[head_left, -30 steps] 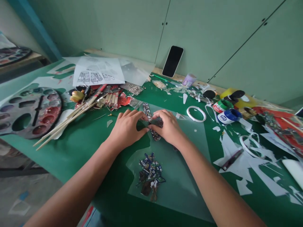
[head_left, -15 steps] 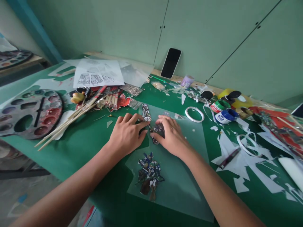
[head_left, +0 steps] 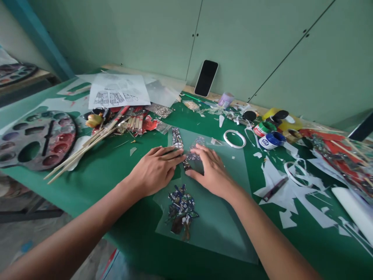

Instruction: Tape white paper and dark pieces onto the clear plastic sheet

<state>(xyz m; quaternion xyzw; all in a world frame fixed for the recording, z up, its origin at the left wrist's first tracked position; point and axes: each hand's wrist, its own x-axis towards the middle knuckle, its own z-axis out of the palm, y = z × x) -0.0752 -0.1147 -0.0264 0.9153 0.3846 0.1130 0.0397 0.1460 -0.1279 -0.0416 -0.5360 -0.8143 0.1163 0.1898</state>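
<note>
My left hand (head_left: 155,169) lies flat on the green table, fingers stretched right and touching a long patterned strip (head_left: 177,139). My right hand (head_left: 211,171) lies flat beside it, fingers spread over a dark patterned cut-out piece (head_left: 194,154) on a clear plastic sheet (head_left: 224,217). The strip runs between the two hands, its lower end partly hidden. Nearer to me on the sheet sits a small pile of painted cut-out pieces (head_left: 181,210). Neither hand grips anything.
A paint palette (head_left: 35,138) and bamboo sticks (head_left: 84,147) lie at left, with printed sheets (head_left: 118,93) behind. A phone (head_left: 206,77) leans on the wall. A tape ring (head_left: 234,138), paint jars (head_left: 269,140), scissors (head_left: 297,171) and white paper scraps (head_left: 294,202) are at right.
Both hands have flattened out: the fingers, which were pinching the strip together, now lie spread over the strip and the cut-out piece. The view has shifted slightly.
</note>
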